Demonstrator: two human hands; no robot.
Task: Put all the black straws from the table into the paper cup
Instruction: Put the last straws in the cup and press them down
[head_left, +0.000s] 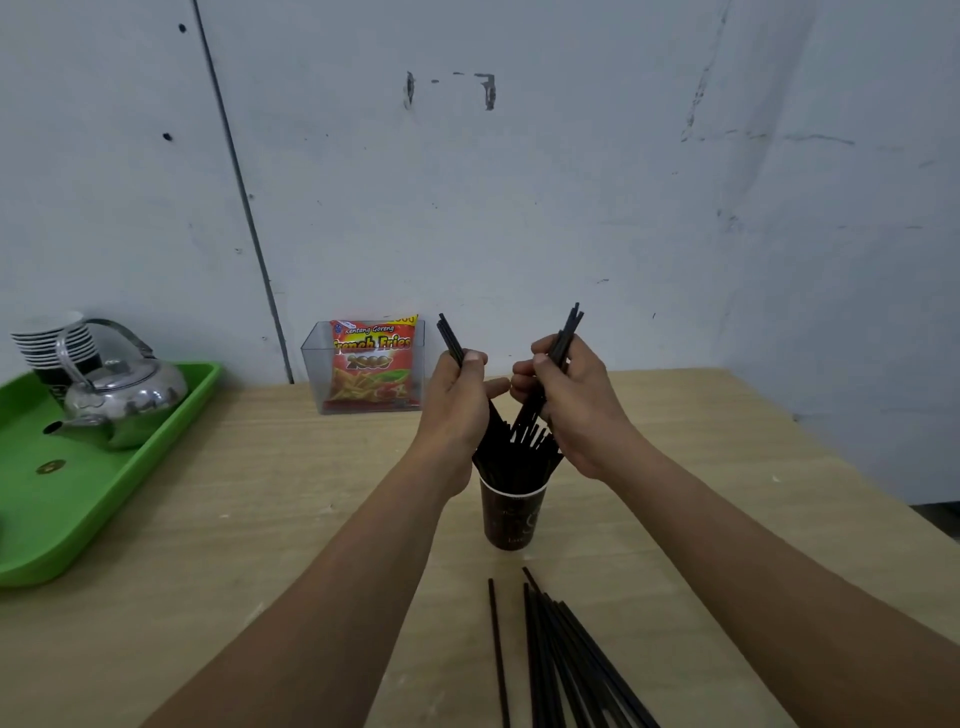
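Scuffed grey wall (571, 182) behind a pale wooden surface (260, 519), where a dark paper cup (511, 519) stands bristling with black straws (519, 457). Left hand (460, 400) pinches a few straws (450, 338) above it; right hand (571, 400) grips another bunch (569, 325), lower ends seemingly in the cup. Loose straws (566, 660) lie nearer (beside the right forearm). Steel kettle (122, 400) sits on a green tray (78, 509).

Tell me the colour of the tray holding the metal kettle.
Bright green: the plastic tray shows best at the left of the head view.
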